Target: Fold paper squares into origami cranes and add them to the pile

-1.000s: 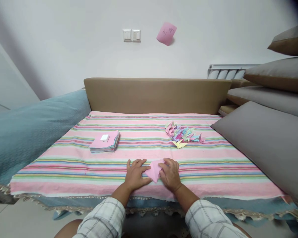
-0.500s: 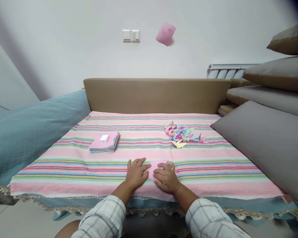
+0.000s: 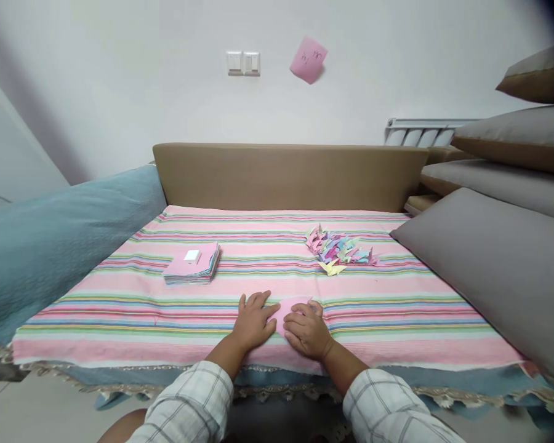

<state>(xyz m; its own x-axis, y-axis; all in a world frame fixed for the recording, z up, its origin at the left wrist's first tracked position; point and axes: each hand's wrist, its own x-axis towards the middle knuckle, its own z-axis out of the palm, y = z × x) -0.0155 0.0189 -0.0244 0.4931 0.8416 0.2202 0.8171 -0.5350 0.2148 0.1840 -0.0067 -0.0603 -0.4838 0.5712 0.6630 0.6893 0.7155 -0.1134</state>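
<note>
A folded sheet of pink origami paper point(image 3: 286, 303) lies flat on the striped cloth in front of me, partly covered by my hands. My left hand point(image 3: 253, 323) rests palm down with its fingers spread, its fingertips at the paper's left edge. My right hand point(image 3: 307, 329) is over the paper's right part, fingers bent and pressed onto it. A small paper tip shows past the right fingers at the upper right. The fold under that hand is hidden.
A stack of coloured paper point(image 3: 191, 267) with a small white block point(image 3: 192, 256) on top sits at left. Several folded paper cranes point(image 3: 339, 249) are heaped at right. Grey cushions point(image 3: 498, 264) edge the right side, a blue-covered armrest point(image 3: 74, 227) the left.
My right hand has gone from pinching the paper's right flap to pressing down over it, shifting slightly left and covering more of the paper. My left hand has hardly moved.
</note>
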